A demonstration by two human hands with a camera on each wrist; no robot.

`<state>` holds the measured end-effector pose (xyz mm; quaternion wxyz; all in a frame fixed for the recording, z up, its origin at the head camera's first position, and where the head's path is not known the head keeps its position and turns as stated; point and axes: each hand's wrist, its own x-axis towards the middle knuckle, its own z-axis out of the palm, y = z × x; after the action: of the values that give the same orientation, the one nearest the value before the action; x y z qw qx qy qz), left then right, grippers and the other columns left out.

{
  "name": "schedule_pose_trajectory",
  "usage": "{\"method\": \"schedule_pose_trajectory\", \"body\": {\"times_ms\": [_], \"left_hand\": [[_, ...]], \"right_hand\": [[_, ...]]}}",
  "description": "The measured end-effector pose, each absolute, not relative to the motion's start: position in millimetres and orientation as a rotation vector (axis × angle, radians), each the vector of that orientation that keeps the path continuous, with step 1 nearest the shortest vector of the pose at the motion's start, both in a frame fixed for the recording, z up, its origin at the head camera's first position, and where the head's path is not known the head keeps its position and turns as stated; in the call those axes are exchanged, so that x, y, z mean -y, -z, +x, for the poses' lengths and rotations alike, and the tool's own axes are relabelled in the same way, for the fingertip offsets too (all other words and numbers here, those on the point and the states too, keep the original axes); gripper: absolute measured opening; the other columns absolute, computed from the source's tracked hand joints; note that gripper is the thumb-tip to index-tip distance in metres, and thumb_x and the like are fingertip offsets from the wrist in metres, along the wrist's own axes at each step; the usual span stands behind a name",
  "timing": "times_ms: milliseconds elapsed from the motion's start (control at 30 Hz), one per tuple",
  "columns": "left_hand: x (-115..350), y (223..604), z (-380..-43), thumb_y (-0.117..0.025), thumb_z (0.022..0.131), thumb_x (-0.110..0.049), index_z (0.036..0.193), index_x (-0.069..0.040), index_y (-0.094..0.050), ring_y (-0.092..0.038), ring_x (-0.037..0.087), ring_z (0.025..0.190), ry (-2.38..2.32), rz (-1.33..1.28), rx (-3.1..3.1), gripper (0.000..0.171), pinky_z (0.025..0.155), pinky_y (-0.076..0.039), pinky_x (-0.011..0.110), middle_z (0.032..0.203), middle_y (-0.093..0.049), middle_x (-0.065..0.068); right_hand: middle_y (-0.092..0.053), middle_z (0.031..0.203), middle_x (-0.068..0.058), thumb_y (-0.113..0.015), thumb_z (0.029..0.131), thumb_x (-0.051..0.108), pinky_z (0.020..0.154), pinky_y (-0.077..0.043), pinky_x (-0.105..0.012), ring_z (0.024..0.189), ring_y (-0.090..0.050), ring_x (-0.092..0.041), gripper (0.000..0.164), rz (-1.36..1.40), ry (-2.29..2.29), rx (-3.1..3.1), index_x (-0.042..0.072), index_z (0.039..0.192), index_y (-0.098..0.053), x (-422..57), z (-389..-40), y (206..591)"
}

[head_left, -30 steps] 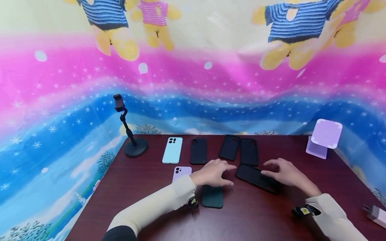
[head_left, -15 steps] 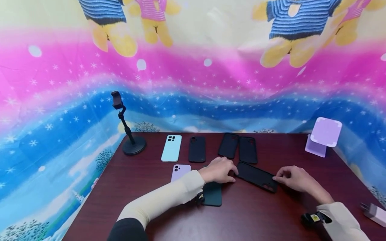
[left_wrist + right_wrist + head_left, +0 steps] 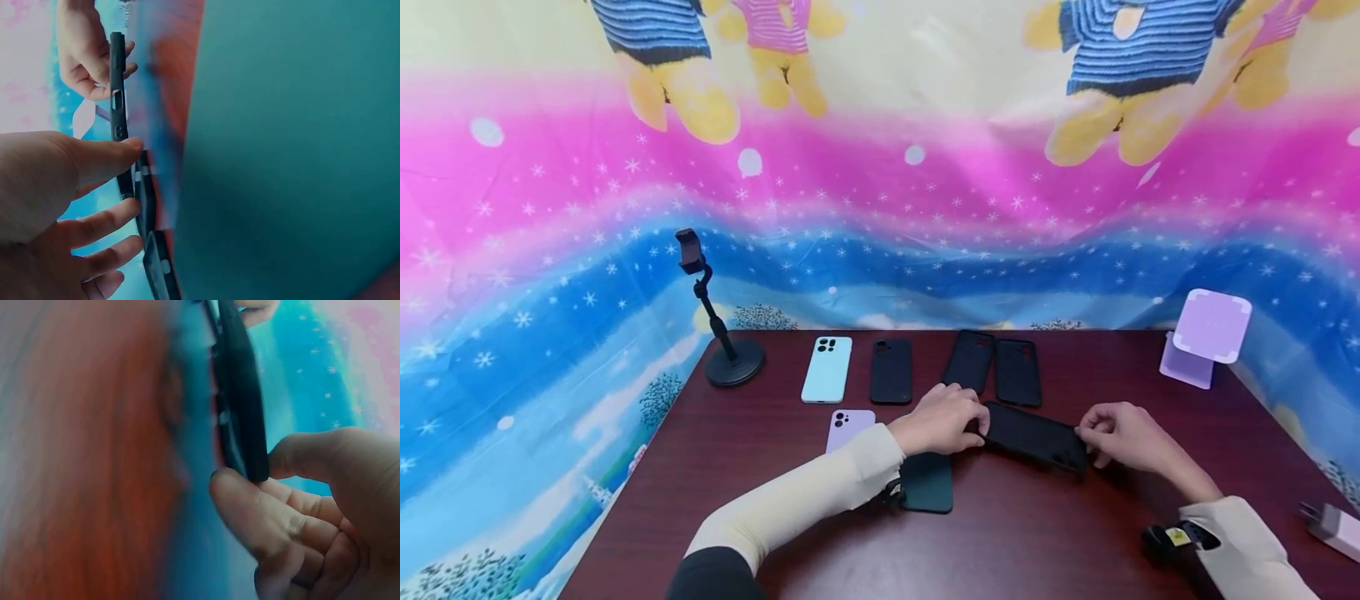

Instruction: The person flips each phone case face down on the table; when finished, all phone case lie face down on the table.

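A black phone case (image 3: 1036, 437) spans the gap between my two hands, tilted up and seemingly lifted a little off the table. My left hand (image 3: 942, 419) pinches its left end. At the other end, my right hand (image 3: 1131, 437) grips the corner between thumb and fingers. The left wrist view shows the case (image 3: 117, 94) nearly edge-on, with a port cutout. The right wrist view has thumb and forefinger of the right hand (image 3: 325, 519) at its corner. Under my left wrist lies a dark green phone case (image 3: 928, 485), partly covered.
Behind lie a light-blue case (image 3: 827, 369), a black case (image 3: 891, 371) and two more black cases (image 3: 1018, 372). A lilac case (image 3: 850, 427) is half hidden by my left sleeve. A black phone holder (image 3: 733, 362), a lilac stand (image 3: 1210, 329) and a white charger (image 3: 1337, 532) stand around.
My left hand has moved right onto the case's left end, and my right hand has shifted to its right end. The black case, flat before, now tilts up.
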<state>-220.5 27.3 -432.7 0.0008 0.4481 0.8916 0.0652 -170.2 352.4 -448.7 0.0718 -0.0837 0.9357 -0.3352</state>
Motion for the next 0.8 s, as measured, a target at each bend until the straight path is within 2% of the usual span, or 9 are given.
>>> {"method": "schedule_pose_trajectory", "body": {"times_ms": [167,267,500,567,633,700,800], "left_hand": [[-12,426,-218,-0.072,0.097,-0.039,0.097,-0.034,-0.072,-0.055,0.011,0.098,-0.313,1.412,-2.832,0.005,0.082,-0.039,0.025,0.111,-0.067,-0.009],[-4,423,-217,-0.069,0.099,-0.038,0.101,-0.032,-0.071,-0.055,0.011,0.099,-0.392,1.402,-2.846,0.007,0.085,-0.040,0.026,0.114,-0.066,-0.007],[8,412,-220,-0.069,0.099,-0.039,0.108,-0.029,-0.069,-0.059,0.012,0.111,-0.618,1.350,-2.887,0.013,0.098,-0.047,0.033,0.124,-0.065,-0.006],[12,408,-220,-0.069,0.099,-0.040,0.118,-0.028,-0.068,-0.059,0.013,0.117,-0.693,1.333,-2.866,0.022,0.102,-0.046,0.036,0.128,-0.064,-0.006],[14,405,-220,-0.069,0.098,-0.042,0.133,-0.027,-0.062,-0.059,0.014,0.122,-0.776,1.311,-2.825,0.039,0.107,-0.046,0.040,0.132,-0.062,-0.005],[17,404,-220,-0.069,0.098,-0.045,0.148,-0.026,-0.051,-0.057,0.014,0.128,-0.850,1.285,-2.774,0.057,0.112,-0.044,0.043,0.139,-0.060,-0.003],[21,404,-219,-0.070,0.096,-0.047,0.160,-0.028,-0.036,-0.053,0.014,0.138,-0.924,1.266,-2.684,0.074,0.116,-0.043,0.045,0.152,-0.053,-0.002]], "right_hand": [[-0.075,0.075,-0.006,-0.064,0.103,0.024,0.047,-0.052,-0.035,0.063,-0.072,-0.021,0.027,-0.239,1.199,-2.743,0.000,0.115,-0.068,-345,-177,439],[-0.076,0.075,-0.006,-0.063,0.104,0.026,0.047,-0.052,-0.036,0.063,-0.072,-0.026,0.034,-0.257,1.294,-2.730,-0.002,0.121,-0.067,-341,-182,431],[-0.077,0.079,-0.005,-0.059,0.106,0.024,0.050,-0.056,-0.039,0.064,-0.070,-0.031,0.039,-0.370,1.432,-2.651,-0.004,0.132,-0.063,-339,-189,417],[-0.076,0.076,-0.005,-0.058,0.106,0.025,0.049,-0.055,-0.038,0.064,-0.068,-0.030,0.040,-0.380,1.458,-2.619,-0.004,0.134,-0.063,-338,-190,412],[-0.072,0.072,-0.006,-0.058,0.106,0.025,0.047,-0.052,-0.037,0.060,-0.065,-0.028,0.040,-0.383,1.496,-2.586,-0.004,0.133,-0.063,-338,-191,407],[-0.068,0.067,-0.006,-0.058,0.106,0.024,0.044,-0.048,-0.036,0.057,-0.061,-0.027,0.039,-0.388,1.534,-2.546,-0.004,0.133,-0.063,-338,-193,402],[-0.064,0.063,-0.004,-0.058,0.106,0.022,0.042,-0.046,-0.034,0.052,-0.057,-0.023,0.037,-0.414,1.565,-2.487,-0.004,0.131,-0.064,-338,-197,398]]}}
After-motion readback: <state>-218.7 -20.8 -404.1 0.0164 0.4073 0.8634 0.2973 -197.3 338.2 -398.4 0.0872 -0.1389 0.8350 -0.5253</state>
